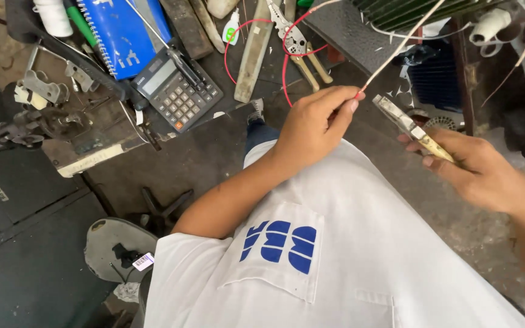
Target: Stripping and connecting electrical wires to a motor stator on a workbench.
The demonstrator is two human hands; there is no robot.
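My left hand point(314, 124) pinches the end of a thin pale wire point(399, 45) that runs up and to the right toward the top edge. Its tip shows red at my fingertips. My right hand point(472, 167) grips a small knife point(411, 127) by its yellowish handle, blade pointing up-left, close to the wire's end but apart from it. Both hands hover above my lap, over a white shirt with a blue emblem on its pocket.
A cluttered workbench point(92, 155) lies upper left with a calculator point(177, 88), blue spiral notebook point(120, 30), pliers point(299, 45), a looping red wire point(287, 67) and metal parts. A dark grille point(439, 76) sits at upper right. Concrete floor below.
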